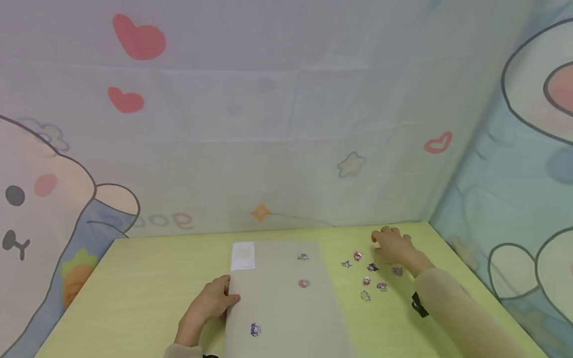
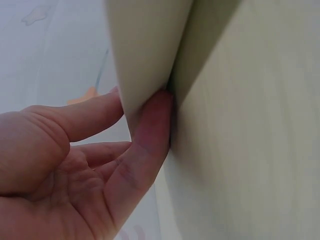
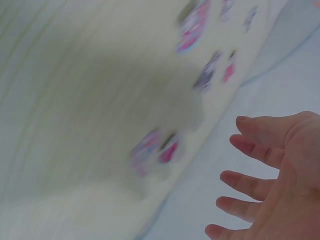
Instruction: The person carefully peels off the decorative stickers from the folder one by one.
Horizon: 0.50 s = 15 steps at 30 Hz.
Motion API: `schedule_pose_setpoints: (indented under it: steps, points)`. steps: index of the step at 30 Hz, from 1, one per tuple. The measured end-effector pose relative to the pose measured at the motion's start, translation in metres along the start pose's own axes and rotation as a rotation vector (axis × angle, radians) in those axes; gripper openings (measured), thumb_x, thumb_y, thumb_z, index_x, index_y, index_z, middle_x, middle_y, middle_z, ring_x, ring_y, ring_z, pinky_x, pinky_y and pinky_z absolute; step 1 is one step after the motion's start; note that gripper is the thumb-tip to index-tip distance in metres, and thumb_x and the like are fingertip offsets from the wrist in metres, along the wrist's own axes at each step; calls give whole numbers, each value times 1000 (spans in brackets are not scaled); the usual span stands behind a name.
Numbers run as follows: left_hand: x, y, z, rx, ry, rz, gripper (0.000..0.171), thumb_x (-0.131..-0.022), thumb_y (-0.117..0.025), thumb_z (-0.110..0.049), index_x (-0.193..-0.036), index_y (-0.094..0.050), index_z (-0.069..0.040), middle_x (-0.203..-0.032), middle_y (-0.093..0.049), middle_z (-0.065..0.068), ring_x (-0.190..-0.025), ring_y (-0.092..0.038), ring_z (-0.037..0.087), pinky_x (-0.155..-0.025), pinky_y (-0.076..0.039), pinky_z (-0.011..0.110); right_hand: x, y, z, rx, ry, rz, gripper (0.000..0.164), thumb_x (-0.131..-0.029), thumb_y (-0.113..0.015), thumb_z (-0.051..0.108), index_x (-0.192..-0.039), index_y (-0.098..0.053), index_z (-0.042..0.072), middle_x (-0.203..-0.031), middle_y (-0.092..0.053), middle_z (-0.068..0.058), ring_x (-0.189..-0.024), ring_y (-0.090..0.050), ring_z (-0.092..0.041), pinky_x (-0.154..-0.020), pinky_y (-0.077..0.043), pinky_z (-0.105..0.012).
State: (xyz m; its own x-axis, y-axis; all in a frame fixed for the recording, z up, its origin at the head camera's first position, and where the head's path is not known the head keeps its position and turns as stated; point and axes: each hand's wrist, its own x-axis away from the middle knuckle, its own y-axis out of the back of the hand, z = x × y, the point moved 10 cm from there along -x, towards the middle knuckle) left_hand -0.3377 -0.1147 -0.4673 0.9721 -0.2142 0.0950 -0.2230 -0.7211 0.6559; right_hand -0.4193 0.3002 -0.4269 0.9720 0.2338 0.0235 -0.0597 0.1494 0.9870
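A flat beige board [image 1: 286, 308] lies on the table, with small cartoon-printed pieces, such as a purple one [image 1: 255, 329] and a pink one [image 1: 304, 283], on its surface. My left hand [image 1: 210, 301] grips the board's left edge. In the left wrist view, the thumb of that hand [image 2: 75, 165] is on one side of the board's edge [image 2: 145, 50] and a finger is tucked on the table side. My right hand [image 1: 394, 246] hovers with fingers spread near loose cartoon pieces [image 1: 373, 267] at the right. The right wrist view shows that hand [image 3: 280, 180] holding nothing.
Several small pieces, including a yellowish one [image 1: 365, 296] and a pinkish one [image 1: 381, 287], are scattered on the pale yellow table [image 1: 156, 288] right of the board. A white card [image 1: 243, 255] sits at the board's far left corner. A printed cloth [image 1: 277, 149] hangs behind.
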Motion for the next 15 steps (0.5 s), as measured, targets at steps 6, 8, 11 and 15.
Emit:
schedule_pose_setpoints:
  steps: [6,8,11,15]
  points:
    - [0,-1,2,31,7,11,60,-92,-67,-6,-138,-37,16,-97,-62,18,-76,-65,22,-68,-55,39,1,5,68,26,155,-64,26,-93,-67,13,-118,-63,8,-130,-50,-22,-124,-39,-48,-91,-33,-72]
    - [0,-1,2,35,7,12,58,-92,-67,-6,-137,-38,15,-96,-62,18,-75,-65,22,-67,-55,38,3,5,92,37,205,-75,27,-92,-68,13,-119,-64,10,-134,-49,-22,-127,-39,-47,-93,-33,-72]
    - [-1,-1,2,27,1,12,54,-92,-67,-7,-135,-42,14,-95,-62,17,-75,-64,22,-67,-55,39,6,1,125,36,270,-78,27,-91,-68,13,-118,-67,11,-136,-50,-22,-129,-39,-45,-95,-33,-72]
    - [-1,-1,1,12,-4,4,54,-91,-67,-8,-135,-43,14,-96,-63,17,-78,-64,22,-69,-55,40,10,-7,163,36,344,-65,25,-91,-69,13,-117,-69,13,-135,-52,-19,-129,-41,-41,-98,-33,-69]
